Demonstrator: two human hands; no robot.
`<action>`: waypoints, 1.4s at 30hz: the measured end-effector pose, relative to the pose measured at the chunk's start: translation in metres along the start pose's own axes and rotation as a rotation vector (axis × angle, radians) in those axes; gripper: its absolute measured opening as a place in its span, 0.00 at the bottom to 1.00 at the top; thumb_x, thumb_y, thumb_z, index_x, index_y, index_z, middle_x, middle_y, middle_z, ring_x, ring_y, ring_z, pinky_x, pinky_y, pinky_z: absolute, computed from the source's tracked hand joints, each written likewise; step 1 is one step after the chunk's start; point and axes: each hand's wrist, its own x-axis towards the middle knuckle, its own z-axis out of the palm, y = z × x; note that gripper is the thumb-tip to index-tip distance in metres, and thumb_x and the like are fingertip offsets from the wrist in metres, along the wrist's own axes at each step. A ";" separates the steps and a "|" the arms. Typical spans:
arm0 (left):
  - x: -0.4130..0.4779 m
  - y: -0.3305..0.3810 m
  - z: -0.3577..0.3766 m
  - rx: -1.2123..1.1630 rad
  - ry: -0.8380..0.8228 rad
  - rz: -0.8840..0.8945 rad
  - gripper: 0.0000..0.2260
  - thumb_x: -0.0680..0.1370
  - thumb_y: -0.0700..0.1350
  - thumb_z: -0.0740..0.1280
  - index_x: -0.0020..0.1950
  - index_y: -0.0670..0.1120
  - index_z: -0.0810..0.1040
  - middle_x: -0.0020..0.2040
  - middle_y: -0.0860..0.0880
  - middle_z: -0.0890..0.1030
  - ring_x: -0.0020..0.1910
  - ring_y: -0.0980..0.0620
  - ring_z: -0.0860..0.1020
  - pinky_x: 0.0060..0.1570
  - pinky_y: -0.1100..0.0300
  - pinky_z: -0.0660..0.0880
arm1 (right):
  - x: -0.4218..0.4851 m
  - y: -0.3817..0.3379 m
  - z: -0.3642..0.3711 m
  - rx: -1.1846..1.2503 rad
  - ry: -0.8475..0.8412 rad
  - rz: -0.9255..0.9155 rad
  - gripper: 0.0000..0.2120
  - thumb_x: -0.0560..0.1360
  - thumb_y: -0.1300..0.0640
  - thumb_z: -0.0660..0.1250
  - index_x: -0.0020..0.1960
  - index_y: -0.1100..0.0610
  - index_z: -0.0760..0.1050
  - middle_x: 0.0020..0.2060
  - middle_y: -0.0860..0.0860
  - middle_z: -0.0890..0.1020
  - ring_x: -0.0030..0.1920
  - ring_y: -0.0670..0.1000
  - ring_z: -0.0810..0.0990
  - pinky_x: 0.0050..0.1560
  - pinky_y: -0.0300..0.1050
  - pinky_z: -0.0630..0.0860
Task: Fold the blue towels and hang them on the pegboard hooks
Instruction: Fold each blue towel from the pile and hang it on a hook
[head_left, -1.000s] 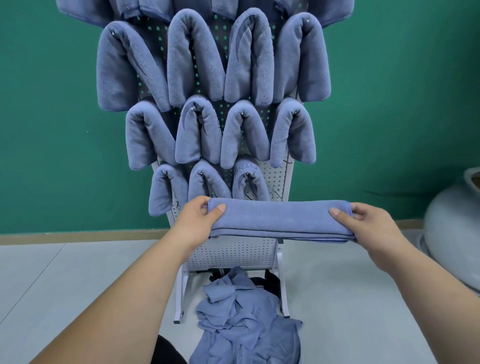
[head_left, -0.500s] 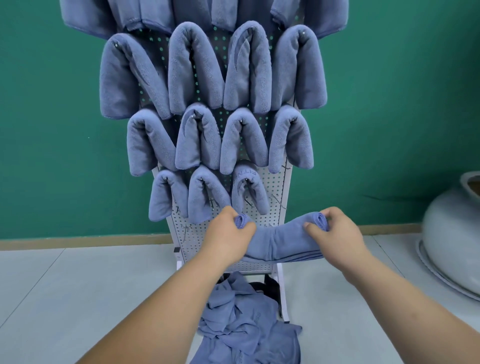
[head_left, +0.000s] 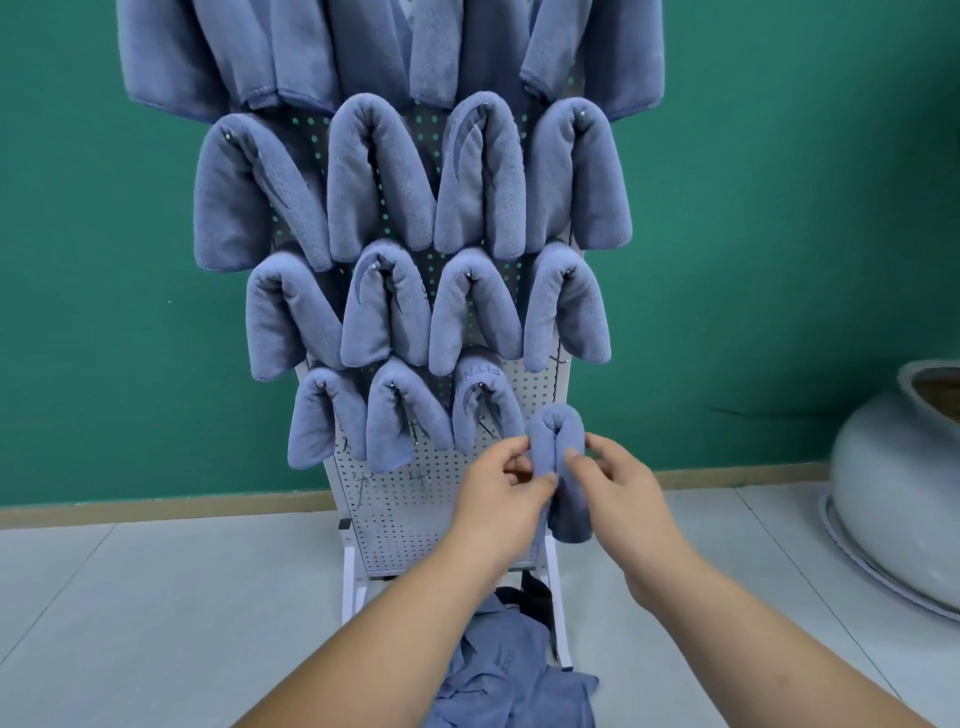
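A folded blue towel (head_left: 557, 441) is bent double in an upside-down U at the right end of the lowest towel row on the white pegboard (head_left: 415, 499). My left hand (head_left: 506, 499) pinches its left half and my right hand (head_left: 618, 493) pinches its right half. I cannot tell whether a hook carries it. Several folded blue towels (head_left: 384, 182) hang in rows on hooks above and to the left. A heap of loose blue towels (head_left: 498, 675) lies on the floor at the foot of the stand.
The pegboard stands on white legs (head_left: 356, 582) in front of a green wall (head_left: 779, 208). A large pale ceramic pot (head_left: 904, 483) sits on the floor at the right. Light floor tiles (head_left: 156, 623) spread to the left.
The towel was stretched flat between both hands, then the hands came together, bent it double and raised it to the pegboard's lowest row. The view moved closer to the board.
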 end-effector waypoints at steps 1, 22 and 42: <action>0.001 -0.001 0.005 0.050 0.019 0.048 0.18 0.78 0.39 0.72 0.62 0.58 0.81 0.57 0.50 0.82 0.53 0.56 0.83 0.54 0.59 0.82 | 0.000 -0.001 0.002 -0.030 0.014 -0.048 0.10 0.82 0.52 0.66 0.59 0.42 0.81 0.49 0.50 0.87 0.50 0.51 0.85 0.57 0.55 0.83; 0.076 0.015 0.038 0.418 0.299 0.403 0.27 0.83 0.40 0.63 0.78 0.63 0.67 0.59 0.53 0.84 0.54 0.50 0.82 0.54 0.54 0.79 | 0.105 0.000 0.008 -0.322 0.284 -0.343 0.12 0.82 0.53 0.61 0.63 0.42 0.75 0.43 0.44 0.82 0.46 0.53 0.79 0.50 0.55 0.79; 0.076 -0.066 0.025 0.709 0.260 0.309 0.08 0.84 0.54 0.65 0.55 0.51 0.80 0.43 0.53 0.84 0.41 0.48 0.82 0.43 0.48 0.80 | 0.105 0.070 -0.004 -0.620 0.181 -0.299 0.25 0.83 0.44 0.63 0.78 0.46 0.64 0.62 0.48 0.82 0.59 0.57 0.80 0.54 0.56 0.78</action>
